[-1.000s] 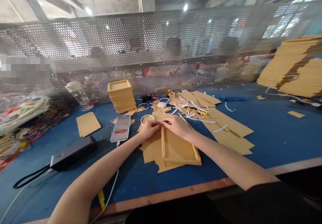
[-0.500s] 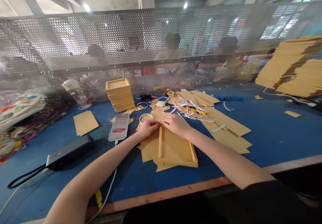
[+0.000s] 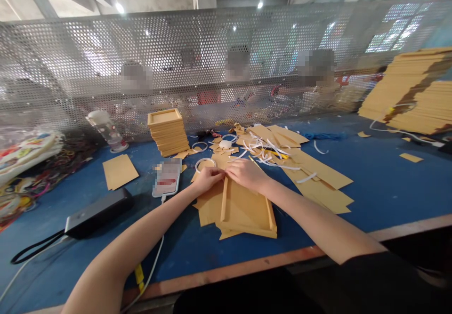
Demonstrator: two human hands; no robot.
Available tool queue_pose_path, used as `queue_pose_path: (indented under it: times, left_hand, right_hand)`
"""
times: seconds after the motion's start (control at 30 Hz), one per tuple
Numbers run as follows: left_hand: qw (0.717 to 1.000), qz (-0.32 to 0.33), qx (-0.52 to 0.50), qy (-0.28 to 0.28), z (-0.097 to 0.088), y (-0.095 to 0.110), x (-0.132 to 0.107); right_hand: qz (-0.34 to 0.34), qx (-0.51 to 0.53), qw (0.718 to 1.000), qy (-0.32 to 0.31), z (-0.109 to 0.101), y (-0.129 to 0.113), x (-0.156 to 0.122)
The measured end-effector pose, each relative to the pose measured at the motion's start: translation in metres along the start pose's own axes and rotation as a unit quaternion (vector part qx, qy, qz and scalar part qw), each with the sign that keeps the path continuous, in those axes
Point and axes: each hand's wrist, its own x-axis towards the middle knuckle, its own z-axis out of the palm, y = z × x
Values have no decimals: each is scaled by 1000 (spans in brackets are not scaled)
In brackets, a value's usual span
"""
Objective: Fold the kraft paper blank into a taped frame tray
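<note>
On the blue worktop [image 3: 381, 177], we are working at a shallow cardboard tray [image 3: 247, 210], which is lying over some loose cardboard sheets [image 3: 208, 205] just before us. Our left hand [image 3: 210, 181] and our right hand [image 3: 246, 173] are meeting at its far left corner, and the fingers of both are gripping this corner in a pinch; how strongly they are pressing, we cannot tell, because they are hiding the fold. In our judgement, we are doing this step well if the left fingers are holding the corner steady while the right ones are pressing it square, with an even and gentle force, since thin board may be creasing easily. White strips [image 3: 306, 178] are lying to the right, and a stack of similar trays [image 3: 168, 132] is standing near the mesh screen [image 3: 268, 36].
</note>
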Motion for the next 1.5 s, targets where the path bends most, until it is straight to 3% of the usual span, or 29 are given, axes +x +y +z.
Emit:
queue_pose_path:
  times: [0.4,0.97,1.3,1.5]
  left_hand:
    - [1000,8,5,-8,1,0,1]
    - [1000,10,-2,-12,2,-6,3]
    - [1000,12,-5,-16,2,-6,2]
    - [1000,12,-8,-18,2,-7,3]
  right_hand:
    - [-2,-26,998,-51,-5,-4,2]
    - [-1,-15,1000,-19,-1,1,-2]
    - [-7,-24,998,-56,-3,-4,0]
    - [16,10,999,-38,-1,-3,-1]
